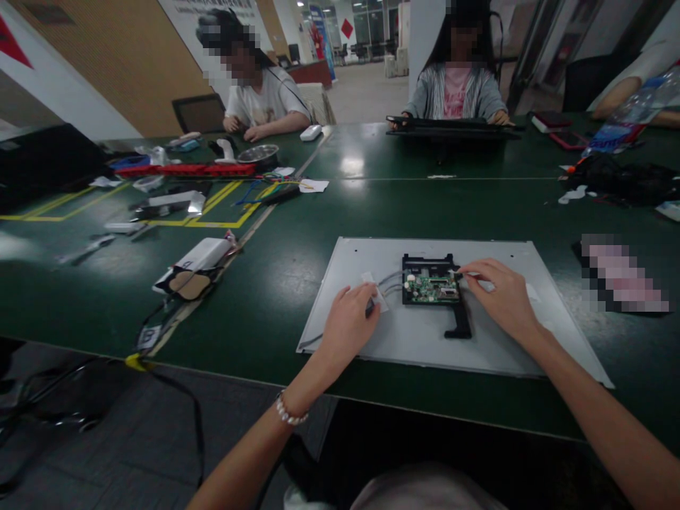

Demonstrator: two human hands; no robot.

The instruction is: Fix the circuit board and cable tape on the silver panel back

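Observation:
A green circuit board [433, 288] sits in a black plastic frame [463, 322] on a white panel [425, 350]. Grey cables [392, 280] run from the board's left side toward my left hand [351, 315]. That hand lies on the panel with its fingers curled round the cable; a small dark part shows under the fingertips, and the cable comes out again at the panel's left corner. A white tag lies by the fingers. My right hand [502, 294] pinches at the upper right corner of the board and frame. What lies between thumb and finger is too small to name.
Left of the panel lies a white box-shaped device [194, 265] with a cable. Loose wires [260, 195] and a red strip [185, 170] lie farther back. A pixelated pink item [627, 276] rests at right, a bottle [632, 117] behind it. Two people sit across the table.

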